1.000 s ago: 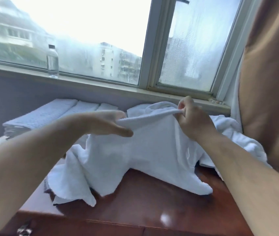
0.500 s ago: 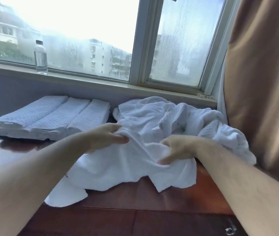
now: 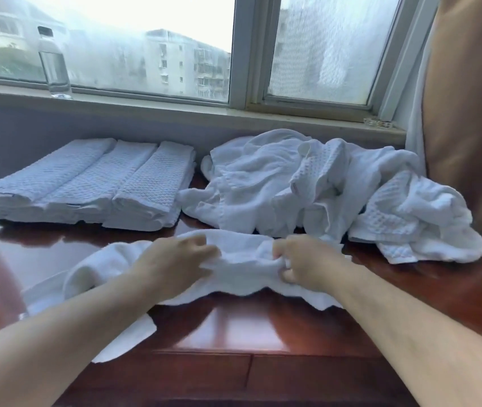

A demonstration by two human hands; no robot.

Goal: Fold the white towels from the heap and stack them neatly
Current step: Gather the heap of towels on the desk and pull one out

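Firstly, glossy reddish-brown wooden surface (image 3: 234, 327): fills the near part of the view, with a seam along its front edge; all the towels lie on it.
Loose white terry towel (image 3: 242, 265): lies crumpled across the near middle of the surface, apart from the other cloth. One corner reaches the front edge under the left forearm, and its near hem is wavy.
Left hand (image 3: 175, 259): palm down on the left half of the loose white terry towel, fingers bent and pinching a ridge of the cloth.
Right hand (image 3: 307, 262): just beside the left, fingers curled tight round a bunched fold of the same towel.
Folded stack of white waffle-weave towels (image 3: 93, 183): far left on the surface, three long folded piles side by side and touching, edges squared.
Heap of unfolded white towels (image 3: 322, 183): far right, beside the stack with a narrow gap between them; some pieces are waffle-textured and some smooth, and its right end is close to the curtain.
Pale windowsill (image 3: 175, 110): runs across above the towels.
Clear plastic bottle (image 3: 54, 69): stands upright on the sill at the left.
Grey-framed window (image 3: 242, 51): misted panes, with blocks of flats outside.
Tan curtain (image 3: 469, 113): hangs at the far right.
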